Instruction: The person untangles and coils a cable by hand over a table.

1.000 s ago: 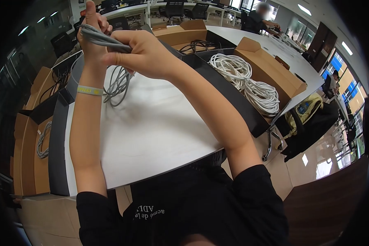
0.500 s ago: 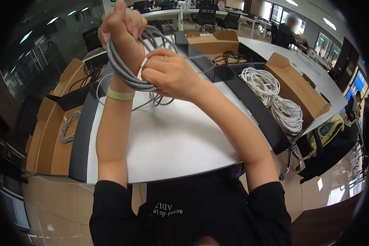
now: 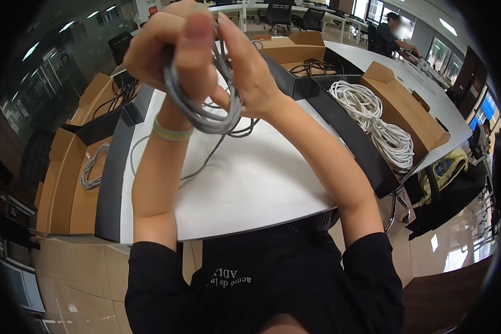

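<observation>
identifiable as an open-plan office. furnished in the background with long white desks (image 3: 346, 21) and black swivel chairs (image 3: 279, 14). lit by slender ceiling lights (image 3: 447, 26) and by daylight through large windows (image 3: 375, 11) at upper right. bounded on the left by dark, reflective glazing (image 3: 55, 61), and floored throughout in glossy beige tiles (image 3: 89, 267). equipped in the foreground with a smooth white worktop (image 3: 250, 183), with a dark bag (image 3: 451, 197) beside its right end. occupied, beyond, by a person (image 3: 384, 38) near further equipment, too small to identify.
</observation>
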### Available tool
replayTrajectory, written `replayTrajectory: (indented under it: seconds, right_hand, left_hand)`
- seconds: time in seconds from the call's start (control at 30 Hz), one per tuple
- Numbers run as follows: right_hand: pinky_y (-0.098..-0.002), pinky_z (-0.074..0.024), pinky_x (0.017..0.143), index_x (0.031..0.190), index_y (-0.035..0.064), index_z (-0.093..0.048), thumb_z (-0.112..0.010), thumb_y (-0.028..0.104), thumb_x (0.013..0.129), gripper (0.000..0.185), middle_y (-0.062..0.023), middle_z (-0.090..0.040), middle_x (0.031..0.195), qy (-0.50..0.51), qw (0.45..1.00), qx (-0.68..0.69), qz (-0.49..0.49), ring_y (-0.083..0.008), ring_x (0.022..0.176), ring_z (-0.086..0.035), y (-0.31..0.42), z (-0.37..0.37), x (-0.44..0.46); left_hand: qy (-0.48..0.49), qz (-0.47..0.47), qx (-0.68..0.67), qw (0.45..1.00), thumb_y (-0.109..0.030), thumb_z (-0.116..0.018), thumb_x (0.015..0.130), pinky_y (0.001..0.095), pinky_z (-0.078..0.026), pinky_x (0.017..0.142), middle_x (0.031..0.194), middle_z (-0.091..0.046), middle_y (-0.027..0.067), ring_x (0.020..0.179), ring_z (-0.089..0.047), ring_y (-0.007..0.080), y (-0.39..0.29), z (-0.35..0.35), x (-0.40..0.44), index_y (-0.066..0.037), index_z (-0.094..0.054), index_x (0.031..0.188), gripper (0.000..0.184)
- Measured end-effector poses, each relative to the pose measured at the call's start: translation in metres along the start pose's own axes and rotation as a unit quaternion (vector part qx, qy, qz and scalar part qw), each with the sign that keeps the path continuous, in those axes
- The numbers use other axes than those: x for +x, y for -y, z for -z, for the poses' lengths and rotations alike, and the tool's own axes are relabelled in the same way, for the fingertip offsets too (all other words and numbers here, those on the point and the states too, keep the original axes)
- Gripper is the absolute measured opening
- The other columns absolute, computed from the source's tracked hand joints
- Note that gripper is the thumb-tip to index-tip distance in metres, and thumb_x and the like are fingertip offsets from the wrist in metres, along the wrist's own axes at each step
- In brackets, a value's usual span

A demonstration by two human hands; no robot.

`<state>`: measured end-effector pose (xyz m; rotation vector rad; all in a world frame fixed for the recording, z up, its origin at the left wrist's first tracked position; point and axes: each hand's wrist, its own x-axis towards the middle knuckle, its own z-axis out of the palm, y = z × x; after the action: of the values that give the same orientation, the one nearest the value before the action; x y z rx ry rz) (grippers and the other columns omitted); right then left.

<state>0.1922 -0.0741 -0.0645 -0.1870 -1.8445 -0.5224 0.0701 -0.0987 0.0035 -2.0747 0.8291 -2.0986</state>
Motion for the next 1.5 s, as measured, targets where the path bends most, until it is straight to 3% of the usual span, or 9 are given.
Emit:
replayTrajectory:
  seconds: [0.17,0.47,0.63,0.7,1.03,1.1,1.13,1.37,1.5]
  right_hand:
    - [-0.038,-0.0442,0.078,0.135,-0.0024,-0.033,-0.061,0.007,0.075,0.067,-0.0231,-0.037,0.13,-0.001,0.998,-0.063,0.011,-0.0313,0.087,-0.048,0.002,0.001,0.003]
    - [-0.0419,-0.0397,0.091,0.133,-0.0036,-0.037,-0.069,-0.001,0.058,0.082,-0.0212,-0.034,0.131,-0.011,0.997,-0.068,-0.046,-0.0374,0.108,-0.043,-0.012,0.008,-0.003]
    - [-0.0424,-0.0373,0.097,0.14,-0.0054,-0.014,-0.068,-0.004,0.059,0.098,-0.0256,-0.021,0.136,-0.015,0.993,-0.111,-0.031,-0.0413,0.12,-0.036,-0.016,0.001,-0.012]
    - [-0.042,-0.0382,0.095,0.141,-0.0053,-0.005,-0.07,0.009,0.068,0.099,-0.0278,-0.017,0.137,-0.118,0.985,-0.126,-0.001,-0.041,0.116,-0.037,-0.014,-0.001,-0.005]
    - [-0.0388,-0.0407,0.091,0.142,-0.0047,-0.008,-0.071,0.018,0.072,0.097,-0.0278,-0.019,0.138,-0.055,0.981,-0.143,-0.12,-0.0382,0.125,-0.028,-0.014,0.002,-0.007]
    - [-0.036,-0.0404,0.091,0.131,-0.0006,-0.039,-0.069,0.029,0.076,0.069,-0.0195,-0.049,0.122,0.138,0.964,-0.052,-0.223,-0.0315,0.115,-0.045,-0.019,0.005,-0.018]
    - [-0.0334,-0.0435,0.083,0.115,0.0018,-0.055,-0.067,0.026,0.078,0.046,-0.0121,-0.058,0.108,0.137,0.976,-0.075,-0.15,-0.0274,0.101,-0.053,-0.029,-0.001,-0.027]
    - [-0.0368,-0.0442,0.08,0.101,0.0031,-0.06,-0.059,0.029,0.082,0.032,-0.0131,-0.06,0.097,0.243,0.944,-0.007,-0.225,-0.029,0.092,-0.055,-0.031,0.023,-0.008]
    - [-0.0252,-0.0342,0.054,0.083,0.0002,-0.061,-0.055,0.039,0.089,0.04,-0.0033,-0.05,0.066,0.232,0.922,0.012,-0.311,-0.0104,0.061,-0.044,-0.04,0.038,-0.004]
  left_hand:
    - [-0.059,0.134,-0.087,0.985,-0.015,-0.044,0.09,0.0275,-0.035,0.046,0.06,-0.045,0.0076,0.048,-0.036,0.0128,0.016,0.003,-0.019,-0.003,-0.041,0.074,0.02]
    - [0.074,0.58,-0.107,0.804,-0.039,-0.057,0.088,0.0181,-0.04,0.036,0.072,-0.063,0.0064,0.043,-0.052,0.0063,0.02,-0.006,-0.021,-0.003,-0.066,0.084,0.037]
    - [-0.003,0.57,-0.034,0.821,-0.061,-0.036,0.089,0.0181,-0.029,0.03,0.059,-0.053,0.0012,0.04,-0.045,0.0061,0.017,-0.017,-0.029,-0.004,-0.061,0.073,0.064]
    - [-0.015,0.571,-0.048,0.819,-0.061,-0.036,0.089,0.0183,-0.029,0.031,0.058,-0.052,0.0011,0.04,-0.044,0.0062,0.014,-0.016,-0.029,-0.004,-0.06,0.073,0.064]
    - [-0.104,0.552,-0.158,0.812,-0.057,-0.035,0.091,0.0196,-0.029,0.036,0.057,-0.047,-0.0002,0.042,-0.04,0.0067,0.032,0.028,-0.012,-0.006,-0.053,0.068,0.059]
    - [-0.113,0.548,-0.182,0.809,-0.056,-0.035,0.092,0.0198,-0.03,0.037,0.056,-0.045,-0.0004,0.042,-0.04,0.0068,0.03,0.037,-0.007,-0.006,-0.051,0.067,0.058]
    - [-0.116,0.546,-0.194,0.807,-0.056,-0.034,0.092,0.02,-0.03,0.038,0.056,-0.045,-0.0006,0.043,-0.039,0.0068,0.031,0.043,-0.003,-0.006,-0.051,0.067,0.058]
    - [-0.164,0.523,-0.29,0.784,-0.053,-0.034,0.093,0.0209,-0.03,0.042,0.055,-0.041,-0.0015,0.044,-0.036,0.0071,0.029,0.058,0.006,-0.007,-0.045,0.063,0.056]
    - [-0.196,0.505,-0.348,0.765,-0.052,-0.033,0.094,0.0214,-0.03,0.044,0.054,-0.038,-0.002,0.044,-0.035,0.0073,0.025,0.078,0.01,-0.008,-0.042,0.062,0.055]
